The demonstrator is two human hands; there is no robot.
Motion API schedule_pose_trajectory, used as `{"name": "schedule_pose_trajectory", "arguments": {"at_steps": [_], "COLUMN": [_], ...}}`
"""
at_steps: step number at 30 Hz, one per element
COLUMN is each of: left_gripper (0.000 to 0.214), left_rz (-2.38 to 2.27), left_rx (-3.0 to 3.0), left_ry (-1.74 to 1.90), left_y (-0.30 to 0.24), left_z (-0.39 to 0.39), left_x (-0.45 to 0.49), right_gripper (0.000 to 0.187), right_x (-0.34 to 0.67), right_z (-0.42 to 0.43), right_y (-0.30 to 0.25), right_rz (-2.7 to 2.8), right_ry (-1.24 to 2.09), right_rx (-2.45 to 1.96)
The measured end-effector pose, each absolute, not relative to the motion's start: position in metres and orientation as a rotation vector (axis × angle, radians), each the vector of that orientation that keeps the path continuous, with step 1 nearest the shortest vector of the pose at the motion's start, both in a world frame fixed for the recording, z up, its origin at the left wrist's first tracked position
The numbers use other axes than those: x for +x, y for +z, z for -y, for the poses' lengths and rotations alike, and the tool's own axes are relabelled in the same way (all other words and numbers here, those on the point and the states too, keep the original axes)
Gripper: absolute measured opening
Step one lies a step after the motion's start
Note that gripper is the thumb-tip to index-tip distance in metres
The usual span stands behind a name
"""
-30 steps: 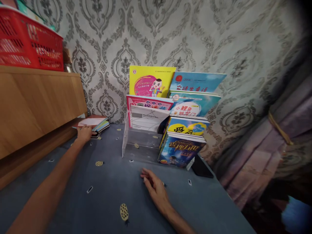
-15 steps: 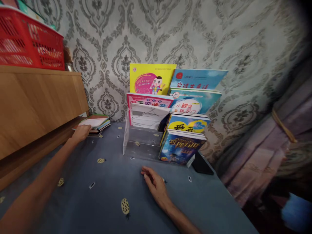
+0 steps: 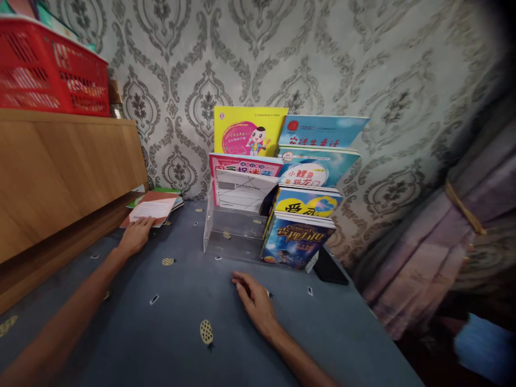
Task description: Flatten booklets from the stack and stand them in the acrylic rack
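Observation:
My left hand (image 3: 136,235) reaches far left and grips the near edge of a brown-covered book (image 3: 150,208), the top one of a small pile of books (image 3: 169,194) by the wall. My right hand (image 3: 253,301) lies flat and open on the blue cloth (image 3: 181,322), holding nothing, just in front of a clear acrylic book rack (image 3: 229,226). The rack holds several picture books in tiers, with a dark blue book (image 3: 296,241) in its front right slot and a white book (image 3: 244,192) at the left.
A wooden cabinet (image 3: 60,172) runs along the left with a red plastic basket (image 3: 48,70) on top. Patterned wallpaper stands behind the rack. A black flat object (image 3: 328,269) lies right of the rack. Curtains (image 3: 451,226) hang at the right, past the surface's edge.
My left hand has drawn the brown-covered book off the pile toward me, so it now lies slid forward. My right hand has stayed in place.

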State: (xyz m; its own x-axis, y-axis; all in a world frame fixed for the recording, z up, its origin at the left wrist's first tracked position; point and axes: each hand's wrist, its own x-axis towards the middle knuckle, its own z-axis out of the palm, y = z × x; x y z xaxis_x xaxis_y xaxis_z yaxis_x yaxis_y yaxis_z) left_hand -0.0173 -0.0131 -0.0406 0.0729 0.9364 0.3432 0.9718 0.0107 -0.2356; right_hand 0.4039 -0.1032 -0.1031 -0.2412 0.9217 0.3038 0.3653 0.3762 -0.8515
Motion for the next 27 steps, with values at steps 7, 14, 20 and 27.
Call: {"name": "schedule_pose_trajectory", "arguments": {"at_steps": [7, 14, 20, 27], "left_gripper": [0.042, 0.038, 0.047, 0.061], "left_rz": [1.805, 1.779, 2.017, 2.342], "left_rx": [-2.062, -2.478, -2.371, -1.972], "left_ry": [0.048, -0.042, -0.245, -0.09], "left_y": [-0.024, -0.018, -0.013, -0.066], "left_z": [0.055, 0.116, 0.095, 0.051], "left_x": [0.018, 0.077, 0.066, 0.027], "right_gripper": [0.032, 0.031, 0.028, 0.026], "right_x": [0.402, 0.402, 0.402, 0.401], "right_z": [0.105, 0.105, 0.104, 0.107], "right_y": [-0.096, -0.097, -0.099, -0.095], "right_rz": [1.829, 1.844, 1.851, 1.884], "right_ry": [0.797, 0.798, 0.767, 0.722], "right_rx": [-1.088, -1.086, -1.066, -1.075]}}
